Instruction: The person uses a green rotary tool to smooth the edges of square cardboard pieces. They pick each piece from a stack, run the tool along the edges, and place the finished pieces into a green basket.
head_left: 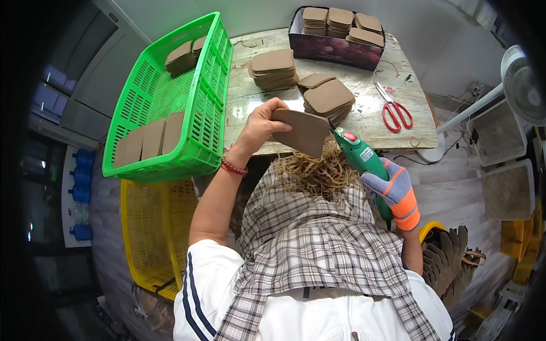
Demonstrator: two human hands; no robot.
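Observation:
Between the thumb and fingers of my bare left hand (260, 128) is a flat brown pad with rounded corners (302, 134). My right hand (392, 187), in a grey and orange glove, is wrapped round a green handheld power tool with a red button (359, 151). The tool's tip meets the pad's right edge or lies very close to it; I cannot tell which. A heap of thin brown trimmings (321, 173) lies on my plaid apron (307, 227) below the pad. Just beyond my hands, a stack of similar pads (329, 96) rests on the table (364, 85).
Another pad stack (274, 68) and red-handled scissors (392, 108) lie on the table. Behind them stands a dark box of pads (335, 52). A green crate (199, 108) holds more pads on the left, above a yellow crate (151, 227). A white fan (520, 85) stands right.

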